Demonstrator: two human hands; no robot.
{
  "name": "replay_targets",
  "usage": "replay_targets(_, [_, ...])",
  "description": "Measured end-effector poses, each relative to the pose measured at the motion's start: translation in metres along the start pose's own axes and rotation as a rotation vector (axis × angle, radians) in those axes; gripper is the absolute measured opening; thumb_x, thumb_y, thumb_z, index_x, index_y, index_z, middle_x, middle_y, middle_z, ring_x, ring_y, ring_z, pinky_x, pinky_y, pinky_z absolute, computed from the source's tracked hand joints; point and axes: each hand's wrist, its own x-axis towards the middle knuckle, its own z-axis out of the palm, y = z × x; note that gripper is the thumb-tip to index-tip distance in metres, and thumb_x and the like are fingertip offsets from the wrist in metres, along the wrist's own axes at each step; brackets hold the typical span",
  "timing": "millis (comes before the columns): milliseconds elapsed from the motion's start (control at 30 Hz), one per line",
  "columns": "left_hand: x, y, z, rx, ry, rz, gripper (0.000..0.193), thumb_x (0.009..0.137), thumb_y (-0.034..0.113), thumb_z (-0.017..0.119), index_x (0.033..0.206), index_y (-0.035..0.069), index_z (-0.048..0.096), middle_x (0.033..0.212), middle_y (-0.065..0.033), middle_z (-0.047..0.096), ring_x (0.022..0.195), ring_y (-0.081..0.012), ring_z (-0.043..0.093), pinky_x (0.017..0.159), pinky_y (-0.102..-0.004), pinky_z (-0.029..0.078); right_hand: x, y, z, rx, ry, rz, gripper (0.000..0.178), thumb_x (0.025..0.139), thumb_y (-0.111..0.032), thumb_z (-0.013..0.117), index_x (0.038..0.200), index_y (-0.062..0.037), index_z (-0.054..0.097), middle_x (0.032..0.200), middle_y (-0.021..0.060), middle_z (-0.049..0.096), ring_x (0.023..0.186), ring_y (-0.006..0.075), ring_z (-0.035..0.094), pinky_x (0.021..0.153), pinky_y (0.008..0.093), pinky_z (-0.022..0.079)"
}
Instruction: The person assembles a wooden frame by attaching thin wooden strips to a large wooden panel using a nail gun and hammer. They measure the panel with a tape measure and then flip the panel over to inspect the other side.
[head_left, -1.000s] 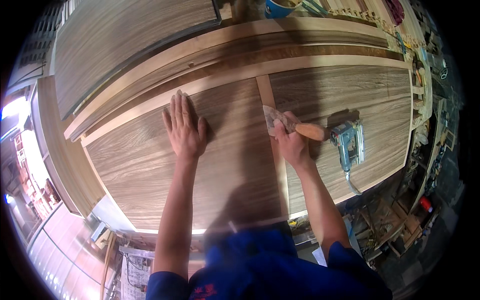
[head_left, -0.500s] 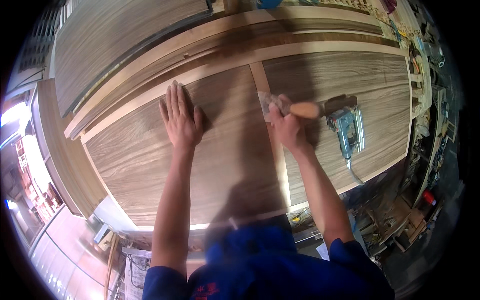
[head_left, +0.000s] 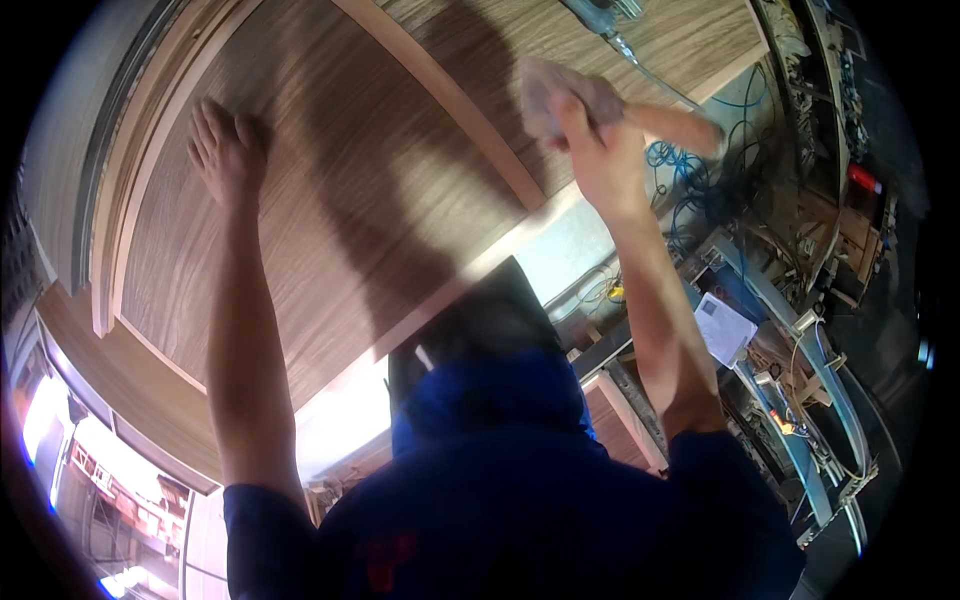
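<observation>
A large wood-grain panel (head_left: pixel 400 200) edged with pale wood strips lies before me, crossed by a pale divider strip (head_left: pixel 450 95). On its left part my left hand (head_left: pixel 230 165) is laid with fingers stretched. My right hand (head_left: pixel 600 150) grips a putty knife, blurred by motion. Its wooden handle (head_left: pixel 680 130) points right, and its broad greyish blade (head_left: pixel 565 95) points up and left. The hand and knife are over the panel's near edge, right of the divider. Part of a nail gun (head_left: pixel 595 15) shows at the top edge, with a hose running from it.
Tangled blue hoses (head_left: pixel 685 185) hang beyond the panel's near right edge. Farther right stand a blue metal frame (head_left: pixel 785 425), a white sheet (head_left: pixel 725 328) and wood scraps. Stacked boards (head_left: pixel 110 230) line the panel's left side.
My view has turned and shifted, so the panel appears rotated and higher up. My right hand has drawn the putty knife from the divider strip toward the panel's near edge. The left hand stays flat.
</observation>
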Motion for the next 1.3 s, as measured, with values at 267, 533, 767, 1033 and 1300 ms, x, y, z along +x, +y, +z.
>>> replay_targets(267, [-0.199,-0.018,-0.068,0.041,-0.104,0.009,0.071,0.105,0.036,0.043,0.163,-0.001,0.025,0.168,-0.0231,0.028,0.157,-0.0382,0.026,0.128,-0.0523,0.019,-0.198,0.053,-0.026,0.164,0.122,0.295,0.024,0.106,-0.023,0.064,0.110,0.0007,0.066,0.085,0.0034,0.068,0.062,0.0098,0.062,0.055,0.0252,0.051])
replay_targets(533, [-0.289,-0.027,-0.123,0.019,-0.299,-0.225,0.074,0.103,0.032,0.044,0.163,-0.004,0.021,0.170,-0.0240,0.024,0.158,-0.0404,0.021,0.130,-0.0508,0.014,-0.142,-0.008,0.027,0.059,-0.299,0.183,0.030,0.106,-0.014,0.058,0.129,0.0008,0.068,0.101,0.0103,0.069,0.079,0.0146,0.064,0.069,0.0302,0.053])
replay_targets(767, [-0.352,-0.026,-0.137,-0.200,-0.285,-0.513,0.071,0.103,0.023,0.054,0.164,0.002,0.023,0.170,-0.0221,0.025,0.158,-0.0405,0.022,0.129,-0.0524,0.013,-0.076,0.000,0.130,-0.231,-0.468,-0.305,0.027,0.102,-0.016,0.065,0.121,0.0005,0.070,0.105,0.0102,0.070,0.087,0.0182,0.067,0.071,0.0318,0.054])
replay_targets(1033, [-0.371,-0.045,-0.164,-0.194,-0.299,-0.529,0.071,0.094,0.019,0.065,0.159,0.008,0.037,0.165,-0.0098,0.041,0.154,-0.0253,0.036,0.128,-0.0513,0.023,-0.102,-0.080,0.238,0.102,-0.793,0.191,0.021,0.101,-0.021,0.069,0.109,-0.0011,0.068,0.092,0.0023,0.070,0.068,0.0098,0.064,0.057,0.0270,0.054])
replay_targets(1300, [-0.362,-0.166,-0.168,-0.329,-0.117,-0.577,0.061,0.095,0.019,0.063,0.153,0.007,0.048,0.160,-0.0103,0.048,0.151,-0.0286,0.041,0.126,-0.0537,0.027,-0.137,-0.085,0.361,0.374,-0.834,0.738,0.027,0.095,-0.026,0.079,0.111,-0.0073,0.068,0.101,0.0053,0.073,0.082,0.0187,0.070,0.063,0.0334,0.057])
